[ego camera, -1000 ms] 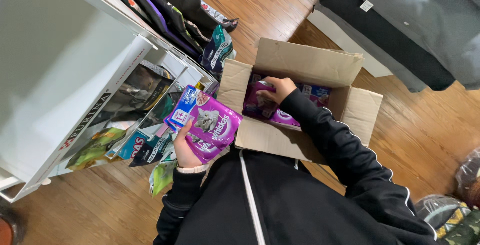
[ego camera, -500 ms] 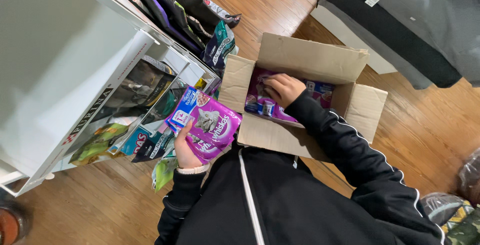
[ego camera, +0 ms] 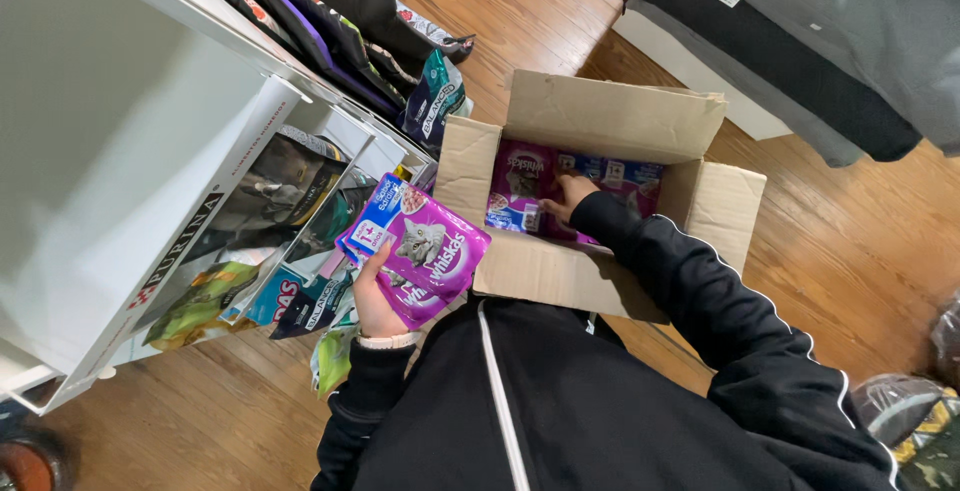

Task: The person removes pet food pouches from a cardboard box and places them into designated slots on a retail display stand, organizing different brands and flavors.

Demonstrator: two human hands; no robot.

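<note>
Left hand (ego camera: 372, 296) fingers grip 2 purple pouches (ego camera: 425, 246); right hand (ego camera: 572, 194) fingers curl on pouches in the cardboard box (ego camera: 600, 121).

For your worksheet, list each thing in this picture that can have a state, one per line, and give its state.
cardboard box: open, flaps up, pouches inside
purple pouches: sealed, held in a stack
left hand: closed on the purple pouches
right hand: inside the cardboard box, on the pouches in the box
white shelf unit: stocked with bags
</note>
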